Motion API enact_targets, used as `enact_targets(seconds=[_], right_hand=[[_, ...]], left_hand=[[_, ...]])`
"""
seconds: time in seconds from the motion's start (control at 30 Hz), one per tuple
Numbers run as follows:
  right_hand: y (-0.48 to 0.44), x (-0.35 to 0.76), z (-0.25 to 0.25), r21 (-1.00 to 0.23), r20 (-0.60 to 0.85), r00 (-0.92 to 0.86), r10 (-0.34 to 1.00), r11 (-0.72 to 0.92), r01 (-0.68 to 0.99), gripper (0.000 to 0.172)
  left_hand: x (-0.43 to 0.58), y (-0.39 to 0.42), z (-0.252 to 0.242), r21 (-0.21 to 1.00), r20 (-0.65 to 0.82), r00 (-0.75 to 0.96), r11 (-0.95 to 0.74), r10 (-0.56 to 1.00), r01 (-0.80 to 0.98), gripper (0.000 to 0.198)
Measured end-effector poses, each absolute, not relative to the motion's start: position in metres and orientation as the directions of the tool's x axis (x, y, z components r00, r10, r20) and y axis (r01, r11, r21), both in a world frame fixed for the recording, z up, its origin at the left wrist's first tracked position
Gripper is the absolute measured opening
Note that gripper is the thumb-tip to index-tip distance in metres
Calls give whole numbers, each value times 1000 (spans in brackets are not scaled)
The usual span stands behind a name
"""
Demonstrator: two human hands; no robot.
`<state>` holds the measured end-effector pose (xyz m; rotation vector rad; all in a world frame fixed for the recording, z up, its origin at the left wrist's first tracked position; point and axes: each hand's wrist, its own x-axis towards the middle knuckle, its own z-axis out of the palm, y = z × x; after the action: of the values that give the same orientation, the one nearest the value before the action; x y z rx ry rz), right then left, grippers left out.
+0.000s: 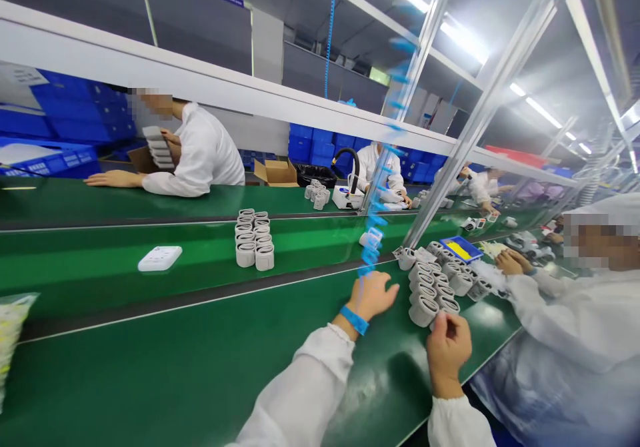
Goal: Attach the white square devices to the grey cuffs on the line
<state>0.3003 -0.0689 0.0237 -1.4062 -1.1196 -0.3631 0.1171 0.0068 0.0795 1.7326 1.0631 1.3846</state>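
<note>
My left hand (373, 297), with a blue band at its wrist, is over the green bench, thumb and fingers apart and nothing held. To its right stand rows of grey rolled cuffs (424, 307), packed side by side. My right hand (450, 348) is at the near end of these rows, its fingers curled in and its thumb up against the closest roll. Whether it grips anything is hidden by the fingers.
Across the green conveyor (200, 240) stands another double row of grey cuffs (255, 242) beside a white flat case (160, 258). A blue tray (460, 250) lies past my rolls. A co-worker (590, 314) sits close on my right. A metal post (440, 194) and coiled blue hose (376, 224) rise ahead.
</note>
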Motion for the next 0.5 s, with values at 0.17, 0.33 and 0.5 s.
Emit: enact_targets(seconds=[0.17,0.33,0.5], right_hand=[[-9,241,22,-552,618,35,785,401,731,26],[85,262,20,-630,594,425,684,66,774,70],[133,302,17,-617,574,493,654,-51,786,85]], left_hand=[[-29,46,95,824,479,-160,-379,863,422,24],[-214,45,80,825,456,-725,61,516,562,24],[-340,11,58,829,338,-917,395,213,397,22]])
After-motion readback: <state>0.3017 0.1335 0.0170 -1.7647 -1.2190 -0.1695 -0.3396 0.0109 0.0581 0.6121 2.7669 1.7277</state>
